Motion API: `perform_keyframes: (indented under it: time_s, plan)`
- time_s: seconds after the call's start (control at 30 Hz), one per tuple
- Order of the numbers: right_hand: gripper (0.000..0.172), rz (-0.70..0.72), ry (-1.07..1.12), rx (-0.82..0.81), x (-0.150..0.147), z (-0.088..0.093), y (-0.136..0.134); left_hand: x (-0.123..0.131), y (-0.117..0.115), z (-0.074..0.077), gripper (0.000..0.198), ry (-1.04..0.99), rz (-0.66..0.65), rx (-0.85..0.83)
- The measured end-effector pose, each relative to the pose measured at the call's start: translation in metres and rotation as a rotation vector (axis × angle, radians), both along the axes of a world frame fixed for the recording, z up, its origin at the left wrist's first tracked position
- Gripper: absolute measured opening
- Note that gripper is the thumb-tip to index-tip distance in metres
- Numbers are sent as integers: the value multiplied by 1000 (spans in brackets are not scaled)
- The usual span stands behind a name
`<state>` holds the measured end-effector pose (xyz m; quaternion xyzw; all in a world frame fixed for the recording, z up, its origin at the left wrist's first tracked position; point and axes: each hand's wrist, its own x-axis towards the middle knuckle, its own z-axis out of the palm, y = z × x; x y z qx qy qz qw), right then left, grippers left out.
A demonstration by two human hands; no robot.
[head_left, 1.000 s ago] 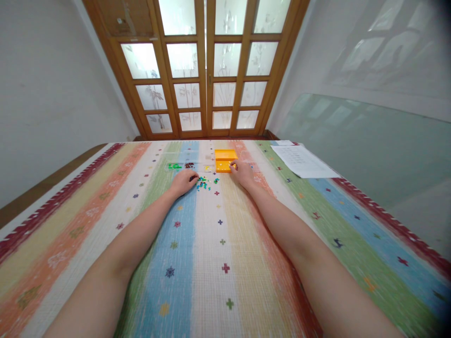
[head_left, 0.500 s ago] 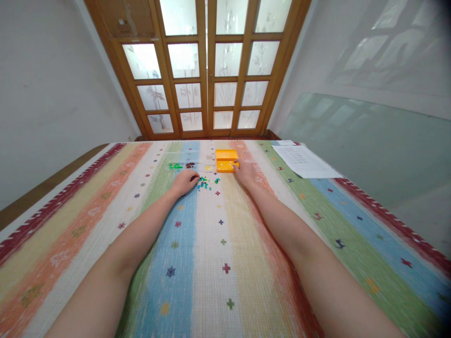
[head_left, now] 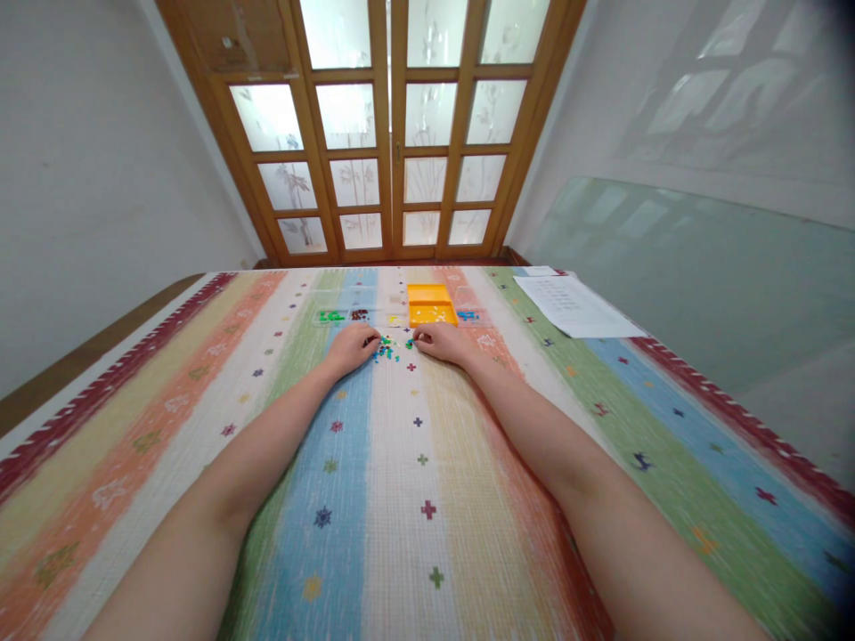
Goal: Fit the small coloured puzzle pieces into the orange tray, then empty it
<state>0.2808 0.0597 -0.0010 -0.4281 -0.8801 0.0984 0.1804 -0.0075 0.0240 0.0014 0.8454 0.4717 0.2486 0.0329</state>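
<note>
Small coloured pieces (head_left: 388, 349) beside the orange tray (head_left: 431, 304) too tiny to identify. Writing on paper sheet (head_left: 575, 305) unreadable. Both forearms cut off at bottom edge.

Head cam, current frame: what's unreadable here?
All head view.
The small coloured pieces: too tiny to tell shapes.
The left hand and right hand: fingertips curl down, so the hands themselves hide any grip.
The sheet of paper: print too small to read.
The orange tray: contents are only pale specks.
</note>
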Motion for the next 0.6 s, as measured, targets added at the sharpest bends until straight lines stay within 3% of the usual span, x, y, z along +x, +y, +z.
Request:
perform_keyframes:
  time_s: [0.13,0.23,0.43,0.6]
  plan:
    - [17,33,8,13,-1,-2,0,5,-3,3,24,41,-23,14]
    - [17,-29,20,42,1,-1,2,14,-9,6,27,88,-78,50]
    - [20,-458,227,202,32,1,21,39,-22,5,43,182,-223,60]
    - [22,-766,311,268,67,-4,35,51,-28,0,51,273,-247,54]
